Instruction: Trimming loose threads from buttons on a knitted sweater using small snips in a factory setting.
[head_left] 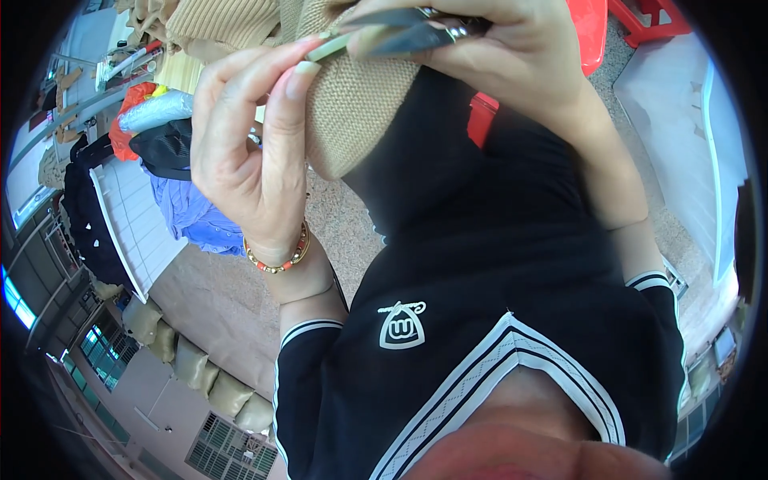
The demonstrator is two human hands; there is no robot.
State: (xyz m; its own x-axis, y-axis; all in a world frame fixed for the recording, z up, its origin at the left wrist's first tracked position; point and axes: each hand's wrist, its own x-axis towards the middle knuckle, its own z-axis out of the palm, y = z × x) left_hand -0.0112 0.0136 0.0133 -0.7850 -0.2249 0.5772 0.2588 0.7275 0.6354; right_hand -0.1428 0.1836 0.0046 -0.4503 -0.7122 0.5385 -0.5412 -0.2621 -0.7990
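A beige knitted garment (352, 112) hangs over my lap near the top of the view. Thumb and fingers of my left hand (248, 136) are closed in a pinch on a narrow pale green strip (330, 48) in front of the knit. My right hand (532, 52) is wrapped round a pair of small thread snips (412, 40). Their dark blades point left, close to the strip. Whether the blades touch the strip, I cannot tell. The handles are mostly hidden by my right hand.
More beige knitwear (216, 24) is heaped at the upper left. Beside it lie a clear plastic roll (156, 112), a black bundle (164, 148) and blue-violet cloth (196, 212). A red plastic stool (652, 20) stands at the upper right. Stuffed sacks (192, 362) line a wall.
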